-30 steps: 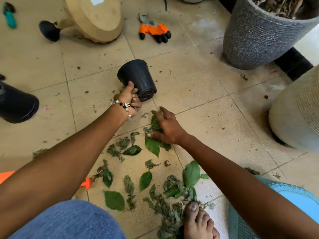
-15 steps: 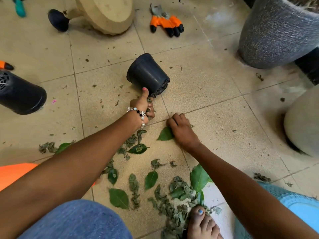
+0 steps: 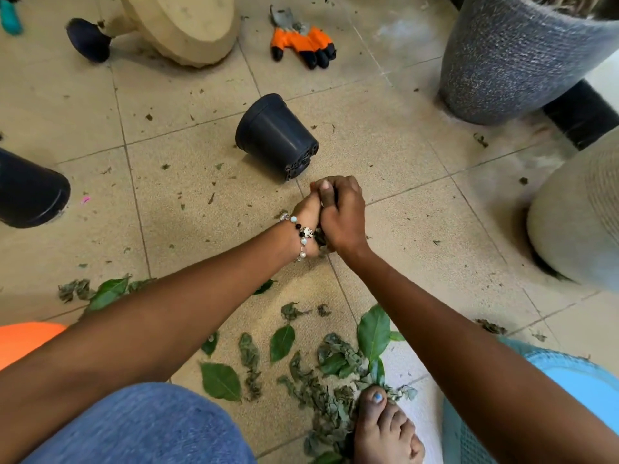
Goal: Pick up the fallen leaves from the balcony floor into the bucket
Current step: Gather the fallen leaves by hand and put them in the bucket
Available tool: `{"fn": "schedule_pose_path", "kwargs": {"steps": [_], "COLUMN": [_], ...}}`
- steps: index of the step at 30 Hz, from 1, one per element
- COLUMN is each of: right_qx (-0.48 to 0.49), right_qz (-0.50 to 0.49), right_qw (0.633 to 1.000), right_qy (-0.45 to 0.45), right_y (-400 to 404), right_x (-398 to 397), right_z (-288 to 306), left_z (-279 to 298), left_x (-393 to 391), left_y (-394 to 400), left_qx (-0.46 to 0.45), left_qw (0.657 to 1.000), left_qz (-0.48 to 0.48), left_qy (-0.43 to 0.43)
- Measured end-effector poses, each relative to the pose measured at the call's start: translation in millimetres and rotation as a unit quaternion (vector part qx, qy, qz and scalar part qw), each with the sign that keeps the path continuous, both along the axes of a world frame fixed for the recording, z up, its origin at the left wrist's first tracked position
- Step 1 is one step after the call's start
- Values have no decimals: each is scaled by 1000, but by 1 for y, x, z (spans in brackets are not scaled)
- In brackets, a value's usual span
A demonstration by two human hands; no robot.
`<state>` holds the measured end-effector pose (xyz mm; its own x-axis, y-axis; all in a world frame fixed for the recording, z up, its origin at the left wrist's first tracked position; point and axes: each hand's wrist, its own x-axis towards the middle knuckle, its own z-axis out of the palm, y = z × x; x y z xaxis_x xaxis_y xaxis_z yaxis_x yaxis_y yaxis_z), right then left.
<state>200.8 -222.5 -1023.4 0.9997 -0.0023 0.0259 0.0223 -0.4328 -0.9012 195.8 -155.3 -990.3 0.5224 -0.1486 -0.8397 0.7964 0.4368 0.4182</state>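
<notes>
Hands now together, left hand [image 3: 306,222], right hand [image 3: 341,212], leaves [image 3: 320,237] between

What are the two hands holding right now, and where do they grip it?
The left hand and right hand are pressed together around a small clump of leaves, cupped between the palms; only a dark bit shows near the wrists.

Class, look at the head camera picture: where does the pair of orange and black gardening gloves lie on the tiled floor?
The orange and black gardening gloves lie at top centre of the head view, between the tipped beige round pot to their left and the grey woven planter to their right.
</notes>
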Motion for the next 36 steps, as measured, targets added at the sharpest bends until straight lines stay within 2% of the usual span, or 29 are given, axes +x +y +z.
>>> {"fn": "schedule_pose_path", "kwargs": {"steps": [4,6,8,10,12,14,15,17,18,20,22,32,36], "right_qx": [-74,-115,-162,-165,-68,104,118,-40,-135,-260,-333,-349,-308], "right_qz": [70,107,160,206,209,132,82,19,21,79,146,317,358], "right_qw": [991,984,972,964,975,984,988,997,988,960,931,881,873], "right_qy": [-88,-80,-58,-28,20,62,60,56,67,76,40,-48,-126], "right_y": [-5,-7,-13,-20,-24,-28,-34,-51,-61,-79,-81,11,22], "right_x": [-8,-11,-13,-14,-15,-17,-19,-24,-28,-42,-52,-25,-16], "right_z": [4,4,0,1,4,6,2,-11,-21,-42,-59,-61,-63], "left_z": [1,1,-2,1,1,-1,-5,-13,-16,-21,-23,-27,-33], "left_x": [4,5,4,2,4,10,13,16,15,11,8,0,-2], "left_y": [1,2,4,4,6,17,24,42,50,65,77,105,108], "left_qx": [41,62,43,49,101,124,118,125,132,144,146,107,123], "left_qw": [998,994,993,991,985,982,982,978,976,973,973,974,977], "left_qz": [53,92,109,119,137,137,143,168,175,178,179,200,172], "left_qy": [3,-7,-16,-26,-33,-31,-30,-20,-14,-10,-7,-17,-27]}}
